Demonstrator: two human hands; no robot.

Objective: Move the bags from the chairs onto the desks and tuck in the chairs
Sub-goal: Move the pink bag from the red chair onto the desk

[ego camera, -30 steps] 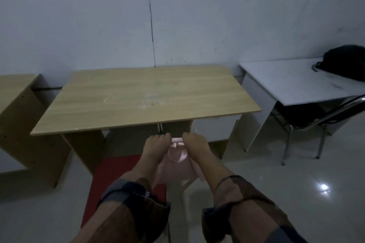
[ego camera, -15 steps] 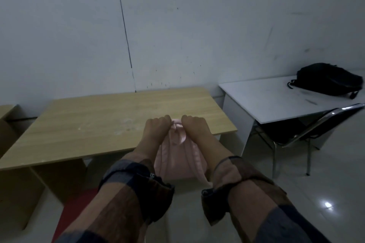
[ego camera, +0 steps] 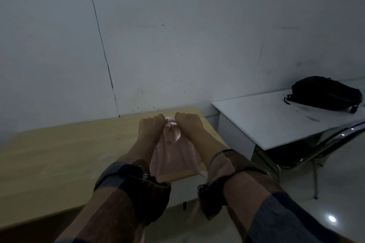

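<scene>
A pink bag [ego camera: 173,156] hangs from both my fists over the right part of the wooden desk [ego camera: 59,160]. My left hand [ego camera: 151,128] and my right hand [ego camera: 188,124] each grip its top handle, side by side. The bag's lower edge reaches about the desk's front edge; whether it touches the top I cannot tell. A black bag [ego camera: 325,92] lies on the white desk [ego camera: 266,118] to the right. A metal-framed chair [ego camera: 316,154] with a dark seat is pushed under that white desk.
A grey wall stands close behind both desks. Glossy pale floor [ego camera: 316,213] lies at the lower right. My plaid sleeves fill the bottom of the view.
Both hands have lifted the pink bag up from below the desk edge and forward over the wooden desk. The red chair seat has dropped out of view.
</scene>
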